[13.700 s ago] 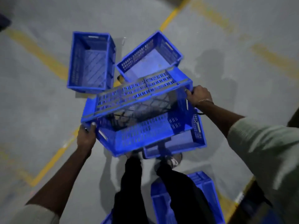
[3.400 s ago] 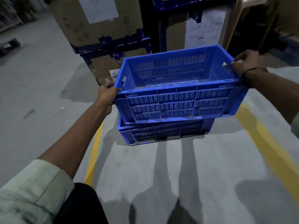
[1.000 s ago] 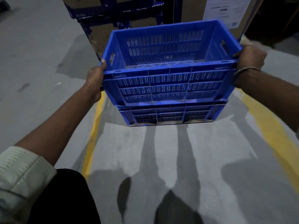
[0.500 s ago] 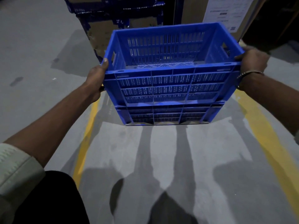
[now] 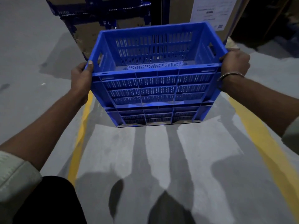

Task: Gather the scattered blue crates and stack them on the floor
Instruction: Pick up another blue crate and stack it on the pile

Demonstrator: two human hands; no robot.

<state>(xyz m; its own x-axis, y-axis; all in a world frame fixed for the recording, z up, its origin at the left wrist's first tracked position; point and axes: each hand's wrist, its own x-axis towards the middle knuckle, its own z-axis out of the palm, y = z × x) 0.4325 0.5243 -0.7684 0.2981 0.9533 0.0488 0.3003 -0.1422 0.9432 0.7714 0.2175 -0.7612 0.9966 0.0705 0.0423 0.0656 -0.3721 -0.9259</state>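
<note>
Top crate (image 5: 155, 88) sits on the bottom crate (image 5: 159, 116), edges lined up; bottom crate rests on the floor (image 5: 161, 159). Left hand (image 5: 81, 78) on the top crate's left end, thumb over the rim. Right hand (image 5: 234, 63) on its right end. One floor line (image 5: 80, 135) runs left of the stack, another floor line (image 5: 262, 143) right of it. Cardboard boxes (image 5: 87, 36) stand directly behind the crates. Paper sheet (image 5: 212, 12) on a box, back right.

I see bare floor (image 5: 161, 159) open in front of the 2 stacked crates (image 5: 155, 88); behind them, cardboard boxes (image 5: 85, 34) and a blue rack (image 5: 113, 12) stand close, blocking that side.
</note>
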